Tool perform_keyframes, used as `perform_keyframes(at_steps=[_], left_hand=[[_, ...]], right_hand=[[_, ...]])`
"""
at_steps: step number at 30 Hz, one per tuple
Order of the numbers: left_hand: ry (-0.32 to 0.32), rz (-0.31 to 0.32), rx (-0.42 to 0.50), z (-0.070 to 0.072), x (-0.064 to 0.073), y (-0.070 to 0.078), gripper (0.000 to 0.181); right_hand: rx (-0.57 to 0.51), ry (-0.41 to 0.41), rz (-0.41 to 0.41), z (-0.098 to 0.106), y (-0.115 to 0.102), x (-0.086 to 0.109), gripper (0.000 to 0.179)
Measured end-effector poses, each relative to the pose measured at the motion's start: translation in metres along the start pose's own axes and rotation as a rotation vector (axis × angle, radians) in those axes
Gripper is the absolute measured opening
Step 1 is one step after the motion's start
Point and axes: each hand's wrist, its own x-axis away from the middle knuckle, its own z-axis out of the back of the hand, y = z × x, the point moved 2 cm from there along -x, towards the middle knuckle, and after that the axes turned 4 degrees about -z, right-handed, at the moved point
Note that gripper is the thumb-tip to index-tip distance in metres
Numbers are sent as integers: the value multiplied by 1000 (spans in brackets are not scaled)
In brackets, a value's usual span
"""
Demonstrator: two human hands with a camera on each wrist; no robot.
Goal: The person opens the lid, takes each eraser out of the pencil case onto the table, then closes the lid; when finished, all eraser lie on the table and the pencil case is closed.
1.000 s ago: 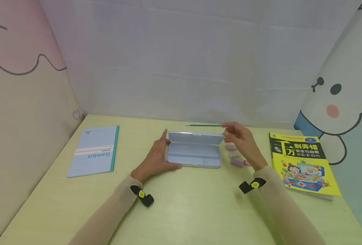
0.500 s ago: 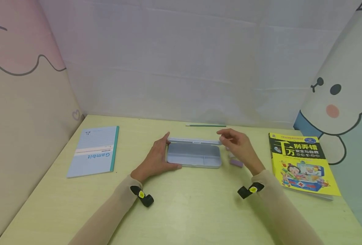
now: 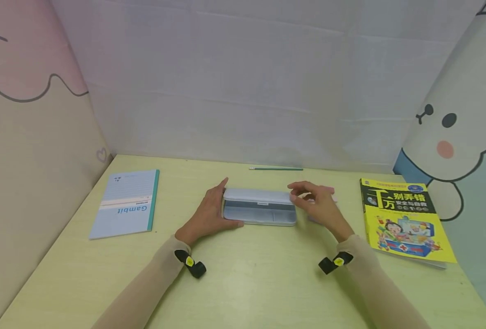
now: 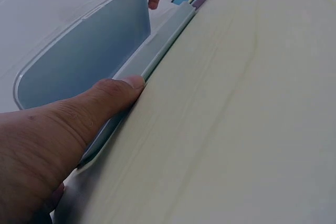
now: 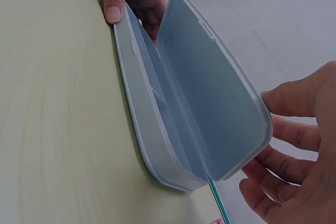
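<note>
A pale blue pencil case lies on the table, its hinged lid tilted partway over the base. The compartments that show inside hold nothing. My left hand grips the case's left end, with the thumb on the front wall and the fingers round toward the back. At the lid's right corner, my right hand pinches the edge between thumb and fingers. Beside and partly behind that hand are pink and purple block-shaped erasers, including a pink one, mostly covered by the hand.
Behind the case a green pencil lies near the back edge. A light blue notebook is on the left and a yellow book on the right. A white curtain hangs behind the table.
The lid has swung down from nearly upright toward the base, and my right hand has moved left and forward with it. The left hand stays on the case.
</note>
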Motion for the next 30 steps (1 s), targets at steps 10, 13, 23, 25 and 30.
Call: perform_keyframes(at_steps=[10,13,23,25,30], left_hand=[[2,-20,13,0,1,0,134],[2,-24,11,0,0,0,133],[1,-38,-32,-3,-1,-3,129],[4,-37,-35,-4,-1,-4,126],[12,-30,-31,-5,-1,-4,117]], right_hand=[[38,-90,16,-3,9,8,42],[52,-105,9,-3,10,10,44],[101,-109,36,-7,13,14,46],[107,-106,37,-8,13,14,46],[120,-101,38,-10,16,15,49]])
